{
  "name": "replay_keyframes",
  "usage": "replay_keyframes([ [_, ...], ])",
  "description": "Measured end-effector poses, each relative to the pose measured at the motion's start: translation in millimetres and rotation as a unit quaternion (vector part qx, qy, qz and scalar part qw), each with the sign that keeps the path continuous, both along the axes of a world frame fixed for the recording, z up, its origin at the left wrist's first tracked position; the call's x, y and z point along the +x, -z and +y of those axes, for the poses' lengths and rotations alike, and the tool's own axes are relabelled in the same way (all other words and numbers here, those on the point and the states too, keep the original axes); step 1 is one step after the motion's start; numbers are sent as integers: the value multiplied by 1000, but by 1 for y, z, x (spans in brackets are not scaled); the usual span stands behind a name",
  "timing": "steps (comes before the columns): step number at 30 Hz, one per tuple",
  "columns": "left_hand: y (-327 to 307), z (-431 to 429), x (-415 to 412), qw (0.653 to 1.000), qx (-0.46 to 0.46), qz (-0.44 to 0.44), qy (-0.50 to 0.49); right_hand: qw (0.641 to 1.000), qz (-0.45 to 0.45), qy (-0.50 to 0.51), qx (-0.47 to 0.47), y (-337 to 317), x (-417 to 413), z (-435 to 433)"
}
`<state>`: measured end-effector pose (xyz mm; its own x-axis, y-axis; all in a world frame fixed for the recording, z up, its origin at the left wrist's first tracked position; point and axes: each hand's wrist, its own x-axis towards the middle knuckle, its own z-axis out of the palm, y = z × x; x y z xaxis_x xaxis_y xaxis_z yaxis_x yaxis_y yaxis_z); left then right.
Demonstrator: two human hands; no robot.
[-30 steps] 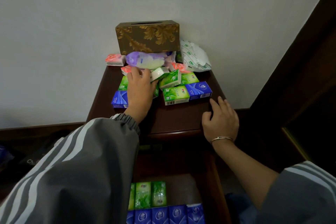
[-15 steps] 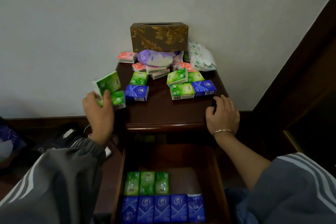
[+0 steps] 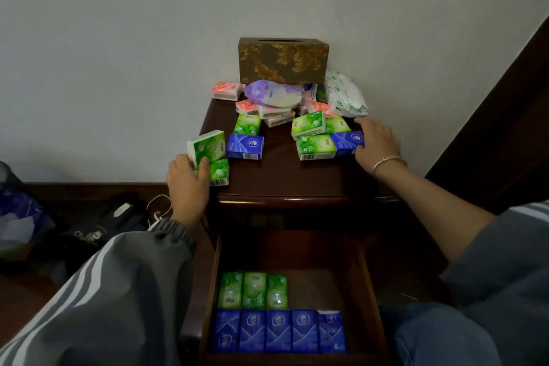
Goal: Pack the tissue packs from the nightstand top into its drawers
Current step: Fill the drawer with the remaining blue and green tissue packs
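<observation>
Green packs (image 3: 252, 290) and blue packs (image 3: 279, 331) fill the dark-brown drawer (image 3: 212, 291); gold-leafed brown tissue box (image 3: 283, 61).

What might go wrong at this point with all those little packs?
The left hand grips two green packs at the nightstand's left edge; the upper one sits tilted and might slip to the floor. The right hand presses against a blue pack beside a loose pile; a careless pull may scatter it. The drawer has limited free room left.

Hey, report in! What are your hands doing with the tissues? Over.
Left hand holding two green packs. Right hand touching blue pack on nightstand top. Drawer open, partly filled. Nothing blocking.
</observation>
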<state>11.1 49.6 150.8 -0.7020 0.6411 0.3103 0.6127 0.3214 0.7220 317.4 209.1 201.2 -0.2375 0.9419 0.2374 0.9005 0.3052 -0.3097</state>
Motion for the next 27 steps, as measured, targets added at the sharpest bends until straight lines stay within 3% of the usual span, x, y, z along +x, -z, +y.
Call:
replay_keyframes([
  [3, 0, 1, 0, 1000, 8, -8, 7, 985, -119, -26, -124, 2, 3, 14],
  [8, 3, -1, 0, 1000, 20, -16, 5, 986, -164, -40, -16, 11, 11, 11],
  [12, 3, -3, 0, 999, 27, -30, 7, 986, -155, -36, -54, 2, 16, 3],
  [14, 2, -4, 0, 999, 31, -37, 8, 992, -116, -16, -46, -1, 22, -10],
  [17, 4, -4, -1, 998, 38, -41, 10, 998, 50, 44, 19, -10, 27, -39],
  [20, 7, -4, -4, 998, 44, -44, 15, 989, 125, -19, 81, -24, -3, -65],
  [24, 6, -6, -8, 996, 50, -70, 34, 983, 28, -169, 70, -39, -86, -73],
  [27, 5, -8, -8, 995, 55, -73, 40, 979, -80, -186, 20, -38, -142, -59],
])
